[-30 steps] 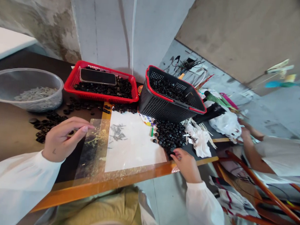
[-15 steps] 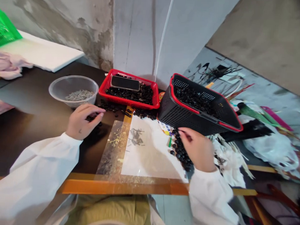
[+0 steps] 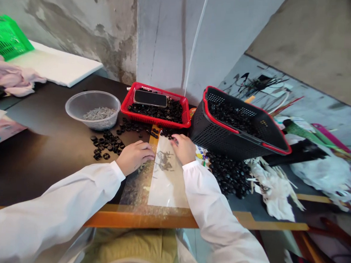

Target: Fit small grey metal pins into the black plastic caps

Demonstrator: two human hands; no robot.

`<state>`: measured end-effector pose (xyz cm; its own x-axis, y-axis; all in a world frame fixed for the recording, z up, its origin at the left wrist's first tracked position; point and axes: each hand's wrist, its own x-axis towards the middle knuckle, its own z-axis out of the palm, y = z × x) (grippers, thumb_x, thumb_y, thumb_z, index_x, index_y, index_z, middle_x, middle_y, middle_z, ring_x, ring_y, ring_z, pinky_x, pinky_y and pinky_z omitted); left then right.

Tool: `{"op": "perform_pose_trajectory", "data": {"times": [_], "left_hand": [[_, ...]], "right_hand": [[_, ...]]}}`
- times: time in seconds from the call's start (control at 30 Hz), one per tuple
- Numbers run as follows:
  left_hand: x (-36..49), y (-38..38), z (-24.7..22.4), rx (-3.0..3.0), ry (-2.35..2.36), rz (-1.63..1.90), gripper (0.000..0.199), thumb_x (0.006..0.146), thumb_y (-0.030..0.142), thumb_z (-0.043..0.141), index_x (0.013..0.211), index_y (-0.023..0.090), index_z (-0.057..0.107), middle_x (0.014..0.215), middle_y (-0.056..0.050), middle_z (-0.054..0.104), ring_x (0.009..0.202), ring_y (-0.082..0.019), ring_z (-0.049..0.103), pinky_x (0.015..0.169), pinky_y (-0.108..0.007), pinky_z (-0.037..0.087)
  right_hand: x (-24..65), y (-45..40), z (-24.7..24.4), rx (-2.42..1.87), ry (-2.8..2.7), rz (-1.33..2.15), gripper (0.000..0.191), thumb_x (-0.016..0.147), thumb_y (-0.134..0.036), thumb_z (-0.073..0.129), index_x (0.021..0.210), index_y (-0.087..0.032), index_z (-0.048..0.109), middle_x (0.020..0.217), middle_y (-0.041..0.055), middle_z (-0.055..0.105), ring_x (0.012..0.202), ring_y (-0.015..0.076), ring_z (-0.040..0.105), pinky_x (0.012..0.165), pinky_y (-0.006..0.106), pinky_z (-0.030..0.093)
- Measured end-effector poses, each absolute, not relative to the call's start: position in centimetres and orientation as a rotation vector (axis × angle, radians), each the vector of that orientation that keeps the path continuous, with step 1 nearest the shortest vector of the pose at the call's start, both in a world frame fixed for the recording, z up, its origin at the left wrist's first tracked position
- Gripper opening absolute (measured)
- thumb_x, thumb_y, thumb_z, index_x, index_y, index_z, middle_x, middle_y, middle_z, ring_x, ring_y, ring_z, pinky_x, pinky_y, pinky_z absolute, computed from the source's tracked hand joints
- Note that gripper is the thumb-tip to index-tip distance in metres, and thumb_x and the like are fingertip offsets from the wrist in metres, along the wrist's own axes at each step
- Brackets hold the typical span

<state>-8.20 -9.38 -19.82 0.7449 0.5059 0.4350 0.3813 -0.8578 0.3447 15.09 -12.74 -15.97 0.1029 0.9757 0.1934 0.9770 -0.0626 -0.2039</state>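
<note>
My left hand [image 3: 136, 157] is over the clear sheet beside the white paper [image 3: 169, 189], its fingers curled together; anything in them is hidden. Across the paper, my right hand [image 3: 184, 148] is closed at the paper's far end, close to a few small black pieces [image 3: 166, 134]. Whether it grips one I cannot make out. Thin grey pins [image 3: 165, 160] lie loose on the paper between the hands. To the left of my left hand are scattered round black plastic pieces [image 3: 107, 144]. A larger heap of black pieces [image 3: 230, 173] lies right of my right forearm.
A clear bowl [image 3: 72, 108] of grey pins stands at the back left. Beside it, a red basket [image 3: 153, 120] holds black pieces and a phone [image 3: 150, 98]. A tall black basket [image 3: 218, 137] stands to the right, near white cloth scraps [image 3: 277, 192] and plastic bags [image 3: 326, 179].
My left hand has moved right, away from the scattered black pieces to the paper's edge. My right hand has left the right-hand heap and moved left over the paper.
</note>
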Motion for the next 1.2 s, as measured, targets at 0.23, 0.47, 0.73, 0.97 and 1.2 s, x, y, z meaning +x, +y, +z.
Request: {"op": "perform_pose_trajectory", "data": {"times": [0.23, 0.47, 0.73, 0.97, 1.2], "left_hand": [[-8.5, -8.3, -19.1, 2.581, 0.717, 0.640, 0.018, 0.096, 0.029, 0.058, 0.084, 0.020, 0.068, 0.088, -0.003, 0.066, 0.086, -0.018, 0.059, 0.077, -0.030, 0.046], [-8.8, -8.6, -18.7, 2.033, 0.844, 0.896, 0.017, 0.094, 0.035, 0.060, 0.089, 0.019, 0.064, 0.080, 0.000, 0.066, 0.069, -0.013, 0.060, 0.067, -0.024, 0.049], [-8.3, -9.3, -17.9, 1.625, 0.904, 0.905, 0.028, 0.086, 0.044, 0.067, 0.091, 0.017, 0.069, 0.084, -0.002, 0.071, 0.061, -0.012, 0.065, 0.060, -0.023, 0.055], [-8.2, -9.9, -17.7, 1.563, 0.877, 0.947, 0.029, 0.085, 0.043, 0.069, 0.096, 0.016, 0.069, 0.087, -0.003, 0.070, 0.067, -0.012, 0.065, 0.061, -0.022, 0.059], [-8.2, -10.0, -17.7, 1.628, 0.855, 0.964, 0.029, 0.087, 0.041, 0.069, 0.103, 0.017, 0.069, 0.092, -0.004, 0.070, 0.072, -0.014, 0.067, 0.062, -0.024, 0.061]], "right_hand": [[14.8, -11.9, -17.1, -2.000, -1.873, 0.038, 0.019, 0.091, -0.028, 0.064, 0.108, -0.027, 0.073, 0.104, 0.0057, 0.071, 0.096, 0.0227, 0.064, 0.081, 0.033, 0.048], [13.5, -12.9, -17.4, -1.381, -1.265, 0.888, 0.026, 0.081, -0.034, 0.071, 0.104, -0.023, 0.073, 0.100, 0.0044, 0.072, 0.082, 0.0168, 0.068, 0.073, 0.030, 0.058], [10.7, -14.4, -16.9, -1.186, -0.994, 1.281, 0.033, 0.081, -0.049, 0.074, 0.103, -0.025, 0.071, 0.091, 0.0034, 0.076, 0.080, 0.0183, 0.073, 0.074, 0.031, 0.061], [9.5, -14.8, -17.2, -1.177, -1.021, 1.326, 0.033, 0.077, -0.049, 0.076, 0.098, -0.025, 0.066, 0.089, 0.0009, 0.073, 0.082, 0.0184, 0.072, 0.073, 0.031, 0.062], [9.1, -15.1, -17.3, -1.218, -1.086, 1.265, 0.029, 0.078, -0.046, 0.076, 0.097, -0.025, 0.071, 0.102, 0.0024, 0.072, 0.085, 0.0186, 0.068, 0.075, 0.032, 0.062]]}}
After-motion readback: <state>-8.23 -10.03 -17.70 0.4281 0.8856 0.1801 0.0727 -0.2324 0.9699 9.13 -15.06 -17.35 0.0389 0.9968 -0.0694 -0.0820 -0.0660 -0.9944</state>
